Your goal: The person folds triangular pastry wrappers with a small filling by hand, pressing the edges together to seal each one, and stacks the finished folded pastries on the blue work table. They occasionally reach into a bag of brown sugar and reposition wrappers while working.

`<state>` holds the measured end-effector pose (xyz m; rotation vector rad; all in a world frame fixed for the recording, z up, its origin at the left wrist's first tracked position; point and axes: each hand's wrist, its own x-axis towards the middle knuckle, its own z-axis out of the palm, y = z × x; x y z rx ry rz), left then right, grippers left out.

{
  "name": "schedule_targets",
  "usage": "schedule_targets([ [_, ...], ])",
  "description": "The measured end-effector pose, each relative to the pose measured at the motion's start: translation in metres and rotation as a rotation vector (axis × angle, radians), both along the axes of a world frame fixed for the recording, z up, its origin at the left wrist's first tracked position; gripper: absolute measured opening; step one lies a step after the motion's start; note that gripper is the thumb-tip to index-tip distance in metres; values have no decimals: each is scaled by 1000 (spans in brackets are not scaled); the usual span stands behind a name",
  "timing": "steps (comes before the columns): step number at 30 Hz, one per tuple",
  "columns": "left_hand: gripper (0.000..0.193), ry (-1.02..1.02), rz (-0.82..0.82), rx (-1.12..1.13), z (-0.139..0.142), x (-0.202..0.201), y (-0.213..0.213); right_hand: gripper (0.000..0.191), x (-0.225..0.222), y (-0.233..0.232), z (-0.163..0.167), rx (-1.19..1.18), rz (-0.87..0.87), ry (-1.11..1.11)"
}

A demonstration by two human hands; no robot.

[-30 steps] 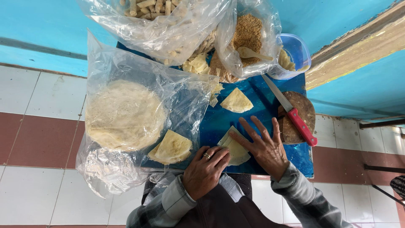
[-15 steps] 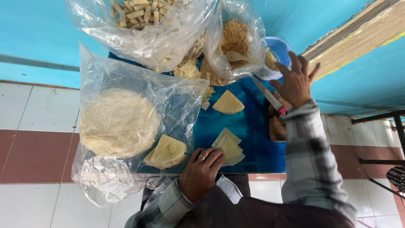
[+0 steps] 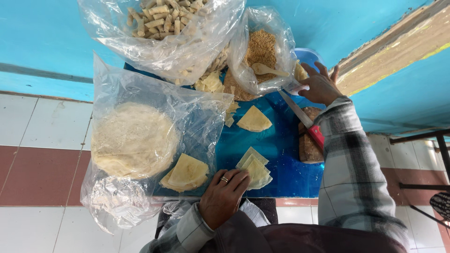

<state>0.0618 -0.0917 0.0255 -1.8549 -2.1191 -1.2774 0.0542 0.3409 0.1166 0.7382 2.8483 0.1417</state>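
The blue board (image 3: 281, 154) is bare only in its middle, between the lone wrapper (image 3: 253, 119) and the folded wrappers (image 3: 255, 169) at its near edge. Plastic bags (image 3: 154, 126) crowd its left side and far edge; the knife (image 3: 304, 119) blocks the right edge.

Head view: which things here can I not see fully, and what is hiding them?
- Blue bowl, head view: mostly behind the crumb bag and the right hand; its contents cannot be told.
- Knife: the red handle end goes under the checked sleeve.
- Bag of rolled pieces: cut off by the top edge.
- Folded wrapper: its near corner is under the left hand.
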Motion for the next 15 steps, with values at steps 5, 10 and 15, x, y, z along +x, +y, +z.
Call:
schedule_targets([
  [5,30,-14,-4,-5,-2,1,0,28,1,3,-5,-5,-46,-61],
  [10,32,-2,-4,0,-2,1,1,51,1,2,-9,56,0,53],
  [15,27,-35,-5,20,3,2,-1,46,40,-33,19,300,171,338],
])
